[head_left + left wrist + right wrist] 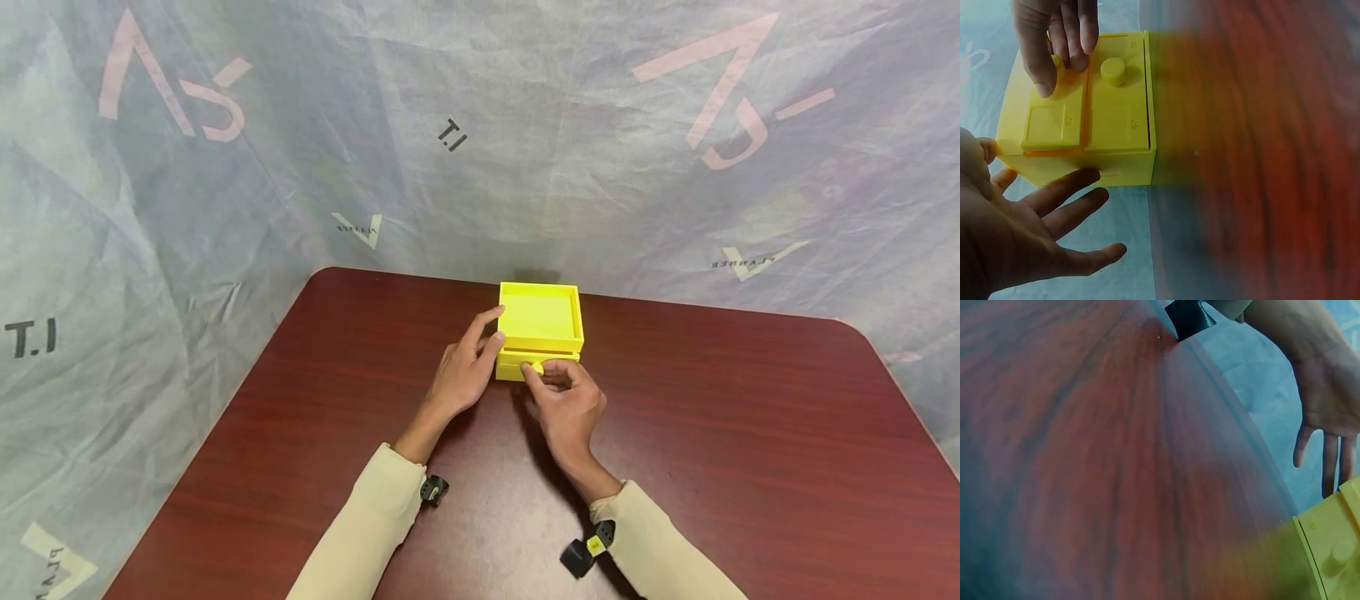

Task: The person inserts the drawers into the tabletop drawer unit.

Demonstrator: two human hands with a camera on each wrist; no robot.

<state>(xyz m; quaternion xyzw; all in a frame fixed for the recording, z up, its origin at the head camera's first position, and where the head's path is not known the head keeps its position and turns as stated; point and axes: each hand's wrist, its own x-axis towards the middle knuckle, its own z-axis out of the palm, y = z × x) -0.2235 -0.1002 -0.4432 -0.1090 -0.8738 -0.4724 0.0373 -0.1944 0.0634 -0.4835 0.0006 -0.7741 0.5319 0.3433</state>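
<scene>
A small yellow drawer box point(540, 342) with a recessed top stands near the table's back edge. My right hand point(572, 408) pinches the yellow knob point(537, 367) of its upper drawer between thumb and fingers. In the left wrist view that upper drawer front point(1054, 128) sits slightly proud of the box, while the lower drawer point(1113, 125) and its round knob point(1113, 71) look flush and untouched. My left hand point(467, 371) lies against the box's left side, fingers extended and spread. The right wrist view catches only a corner of the box and the left palm.
A dark red wooden table point(337, 375) extends on both sides and in front of the box. Behind it hangs a grey printed sheet point(525, 167), close to the back edge. Black wrist cameras point(577, 557) hang at both sleeves.
</scene>
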